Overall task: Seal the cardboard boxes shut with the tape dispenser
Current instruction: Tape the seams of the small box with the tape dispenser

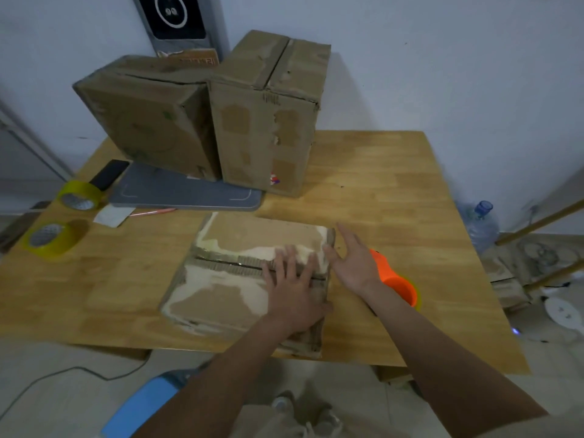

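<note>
A low box (252, 273) lies on the near part of the table (395, 184), its two top flaps meeting in a seam that runs left to right. The left hand (292, 284) presses flat on the right end of that seam, fingers straight and spread, grasping nothing. The right hand (350, 263) hovers just beside the box's right edge, fingers extended and relaxed, also holding nothing. The orange dispenser (396, 281) sits on the table just right of that wrist, partly hidden by the forearm, so it is not in use at this moment.

By the look of it, the sealing of this box is barely under way: the seam shows as a dark open line along most of its length, and whether a clear strip already covers any of it cannot be told. Picking up the dispenser and running tape along the seam seems to be what is left. Two taller boxes (265, 121) stand at the far left; the right one carries a brown strip along its top seam, while the left one's state is unclear.

Two yellow tape rolls (79, 194) lie near the left edge.

A dark panel (177, 14) on the far wall shows digits, seemingly "90", seen blurred; lettering below it is unreadable
</note>
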